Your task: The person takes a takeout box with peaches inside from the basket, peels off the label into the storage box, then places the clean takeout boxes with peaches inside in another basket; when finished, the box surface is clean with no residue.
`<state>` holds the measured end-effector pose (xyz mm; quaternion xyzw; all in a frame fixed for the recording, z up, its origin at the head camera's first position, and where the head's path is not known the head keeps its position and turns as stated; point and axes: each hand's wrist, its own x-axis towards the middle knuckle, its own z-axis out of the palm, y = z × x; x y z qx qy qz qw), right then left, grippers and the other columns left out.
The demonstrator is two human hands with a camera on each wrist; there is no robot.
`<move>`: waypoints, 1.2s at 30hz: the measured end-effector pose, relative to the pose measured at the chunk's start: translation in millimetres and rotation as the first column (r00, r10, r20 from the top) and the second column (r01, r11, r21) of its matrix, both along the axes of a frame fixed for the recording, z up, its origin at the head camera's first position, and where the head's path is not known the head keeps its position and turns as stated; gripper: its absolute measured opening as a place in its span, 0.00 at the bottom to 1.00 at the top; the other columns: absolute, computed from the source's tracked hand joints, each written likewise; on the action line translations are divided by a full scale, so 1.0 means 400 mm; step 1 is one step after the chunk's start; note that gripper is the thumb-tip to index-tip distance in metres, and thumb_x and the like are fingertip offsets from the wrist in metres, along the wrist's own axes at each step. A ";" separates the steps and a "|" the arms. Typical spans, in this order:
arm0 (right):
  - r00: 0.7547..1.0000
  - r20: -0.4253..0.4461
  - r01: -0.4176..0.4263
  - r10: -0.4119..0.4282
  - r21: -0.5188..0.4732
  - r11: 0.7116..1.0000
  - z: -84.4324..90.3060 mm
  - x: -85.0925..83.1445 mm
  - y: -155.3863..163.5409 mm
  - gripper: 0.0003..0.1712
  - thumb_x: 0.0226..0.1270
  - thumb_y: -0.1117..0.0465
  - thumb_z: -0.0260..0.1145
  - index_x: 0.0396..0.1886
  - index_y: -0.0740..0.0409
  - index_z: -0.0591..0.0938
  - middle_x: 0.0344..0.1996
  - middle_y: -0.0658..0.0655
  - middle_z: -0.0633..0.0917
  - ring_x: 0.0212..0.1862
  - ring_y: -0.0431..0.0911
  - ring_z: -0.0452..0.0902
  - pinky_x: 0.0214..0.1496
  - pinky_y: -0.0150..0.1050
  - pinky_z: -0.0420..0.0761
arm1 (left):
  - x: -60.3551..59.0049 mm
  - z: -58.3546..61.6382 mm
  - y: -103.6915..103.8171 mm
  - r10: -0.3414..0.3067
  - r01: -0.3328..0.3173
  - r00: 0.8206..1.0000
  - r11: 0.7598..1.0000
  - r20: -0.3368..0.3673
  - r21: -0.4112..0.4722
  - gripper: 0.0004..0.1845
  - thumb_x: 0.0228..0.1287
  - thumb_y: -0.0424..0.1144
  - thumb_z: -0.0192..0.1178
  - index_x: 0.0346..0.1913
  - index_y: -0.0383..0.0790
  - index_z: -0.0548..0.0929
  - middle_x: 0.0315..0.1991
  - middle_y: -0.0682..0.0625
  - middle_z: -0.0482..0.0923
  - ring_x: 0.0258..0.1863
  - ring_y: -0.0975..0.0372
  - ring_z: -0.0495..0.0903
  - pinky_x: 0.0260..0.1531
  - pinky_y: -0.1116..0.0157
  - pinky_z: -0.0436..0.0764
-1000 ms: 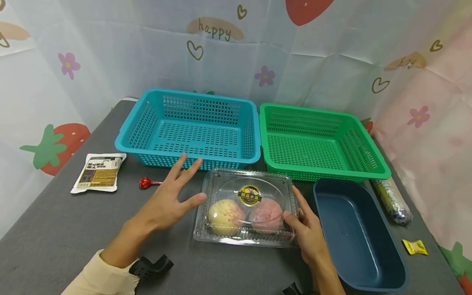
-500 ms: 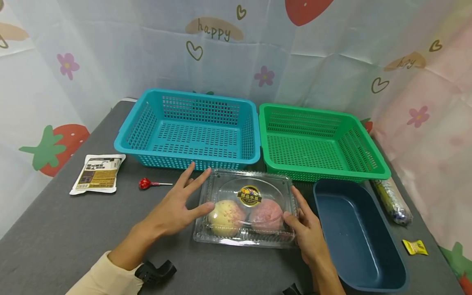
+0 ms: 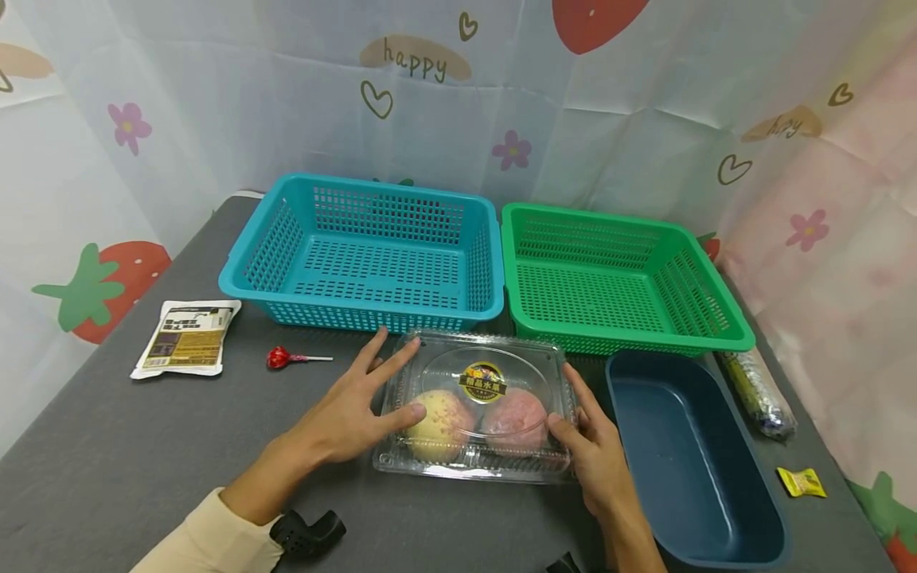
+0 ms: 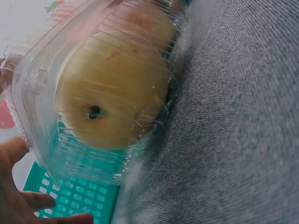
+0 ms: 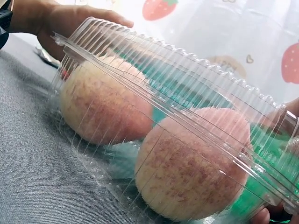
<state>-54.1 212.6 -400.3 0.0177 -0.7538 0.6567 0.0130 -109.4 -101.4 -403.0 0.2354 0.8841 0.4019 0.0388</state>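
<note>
Between your two hands, on the grey table [image 3: 107,446] just near of the baskets, lies the clamshell [image 3: 478,406], its long axis running left to right. Your left hand [image 3: 351,410] sits at its left end, fingers straight and spread, the thumb tip touching the lid over the yellow fruit [image 3: 437,422]; it grips nothing. Your right hand [image 3: 591,446] is at the right end, thumb pressed on the lid by the pink fruit [image 3: 514,420], fingers lying along the side wall; whether they curl under the rim you cannot tell. Both hands are equally close, one per short end. The box is clear ribbed plastic, lid down, with a round dark-and-gold sticker [image 3: 483,382] on its domed top; the wrist views show two round speckled fruits side by side inside. Far of it stand a blue basket [image 3: 286,239] on the left and a green basket [image 3: 705,298] on the right, touching each other. A dark blue tub [image 3: 745,493] lies just right of your right hand. A lollipop [image 3: 281,358] and a packet [image 3: 186,338] lie to the left.
</note>
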 end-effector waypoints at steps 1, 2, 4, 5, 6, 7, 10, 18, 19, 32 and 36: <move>1.000 0.001 0.000 0.000 -0.002 1.000 0.000 0.000 -0.001 0.37 0.72 0.68 0.56 0.77 0.47 0.55 0.57 0.73 0.72 0.48 0.56 0.73 0.41 0.43 0.79 | 0.001 -0.001 -0.001 0.001 -0.001 1.000 1.000 0.003 -0.004 0.43 0.62 0.63 0.57 0.76 0.63 0.52 0.77 0.45 0.35 0.70 0.38 0.50 0.51 0.30 0.62; 1.000 0.001 0.000 0.000 -0.003 1.000 0.000 0.000 -0.002 0.37 0.72 0.68 0.55 0.77 0.47 0.55 0.57 0.74 0.72 0.48 0.55 0.73 0.41 0.43 0.79 | 0.002 -0.001 -0.001 0.001 -0.001 1.000 1.000 0.007 -0.010 0.43 0.61 0.64 0.57 0.76 0.64 0.51 0.77 0.45 0.35 0.69 0.37 0.49 0.51 0.30 0.62; 1.000 0.001 0.003 -0.003 -0.005 1.000 -0.001 0.001 -0.004 0.37 0.72 0.68 0.56 0.77 0.48 0.56 0.56 0.74 0.73 0.47 0.55 0.73 0.40 0.43 0.79 | 0.003 0.000 0.000 0.000 0.001 1.000 1.000 0.027 -0.022 0.44 0.60 0.64 0.58 0.76 0.66 0.50 0.77 0.45 0.36 0.69 0.36 0.50 0.50 0.29 0.63; 1.000 -0.003 0.004 -0.004 -0.003 1.000 -0.002 0.001 -0.004 0.37 0.72 0.68 0.56 0.77 0.47 0.56 0.56 0.74 0.73 0.47 0.55 0.73 0.40 0.43 0.79 | 0.003 0.001 0.001 -0.004 0.005 0.999 1.000 0.041 -0.024 0.44 0.60 0.65 0.58 0.76 0.66 0.50 0.77 0.44 0.37 0.68 0.36 0.51 0.50 0.30 0.63; 1.000 -0.005 0.005 -0.005 0.000 1.000 -0.002 0.001 -0.005 0.37 0.72 0.68 0.56 0.77 0.47 0.56 0.56 0.74 0.73 0.47 0.55 0.73 0.40 0.43 0.79 | 0.003 0.002 0.002 -0.006 0.008 0.998 1.000 0.055 -0.026 0.45 0.59 0.65 0.58 0.76 0.67 0.49 0.77 0.44 0.38 0.68 0.36 0.52 0.50 0.30 0.63; 1.000 -0.007 0.007 -0.007 0.001 1.000 -0.003 0.001 -0.005 0.37 0.72 0.68 0.56 0.77 0.47 0.56 0.55 0.74 0.74 0.47 0.55 0.74 0.40 0.43 0.79 | 0.003 0.003 0.003 -0.012 0.014 0.998 1.000 0.067 -0.026 0.45 0.59 0.65 0.59 0.76 0.66 0.50 0.76 0.44 0.40 0.68 0.37 0.53 0.51 0.31 0.64; 1.000 -0.016 0.013 -0.013 0.011 1.000 -0.005 0.001 -0.005 0.37 0.72 0.68 0.56 0.77 0.45 0.57 0.54 0.73 0.75 0.47 0.55 0.74 0.40 0.43 0.79 | 0.000 0.007 0.006 -0.037 0.038 0.994 0.999 0.104 -0.007 0.47 0.57 0.64 0.61 0.76 0.64 0.51 0.73 0.42 0.51 0.65 0.42 0.61 0.52 0.35 0.67; 0.999 -0.024 0.030 -0.030 0.027 0.999 -0.004 0.000 -0.008 0.38 0.71 0.69 0.57 0.76 0.44 0.58 0.46 0.71 0.77 0.43 0.52 0.75 0.38 0.42 0.79 | -0.010 0.014 0.009 -0.089 0.078 0.985 0.994 0.150 0.080 0.47 0.56 0.56 0.67 0.76 0.54 0.55 0.44 0.44 0.66 0.37 0.55 0.68 0.33 0.55 0.71; 0.999 -0.026 0.039 -0.038 0.040 0.998 -0.003 0.000 -0.008 0.38 0.71 0.69 0.57 0.76 0.44 0.59 0.42 0.69 0.78 0.41 0.51 0.74 0.37 0.41 0.79 | -0.011 0.015 0.010 -0.093 0.080 0.983 0.993 0.156 0.092 0.47 0.56 0.55 0.67 0.76 0.53 0.55 0.42 0.44 0.65 0.35 0.55 0.67 0.31 0.57 0.70; 0.984 -0.044 0.166 -0.173 0.585 0.794 0.073 0.021 -0.018 0.36 0.69 0.51 0.62 0.75 0.40 0.62 0.44 0.60 0.73 0.42 0.51 0.70 0.39 0.47 0.70 | -0.011 0.021 0.019 -0.103 0.041 0.965 0.968 0.243 0.247 0.47 0.54 0.46 0.71 0.75 0.48 0.59 0.50 0.38 0.63 0.42 0.51 0.65 0.31 0.60 0.72; 0.986 -0.009 0.133 -0.164 0.628 0.767 0.114 0.023 -0.014 0.37 0.70 0.49 0.61 0.76 0.38 0.58 0.53 0.61 0.69 0.48 0.54 0.67 0.42 0.51 0.68 | -0.010 0.025 0.020 -0.087 0.017 0.957 0.969 0.275 0.245 0.47 0.52 0.46 0.72 0.74 0.49 0.60 0.49 0.38 0.63 0.39 0.51 0.65 0.28 0.60 0.72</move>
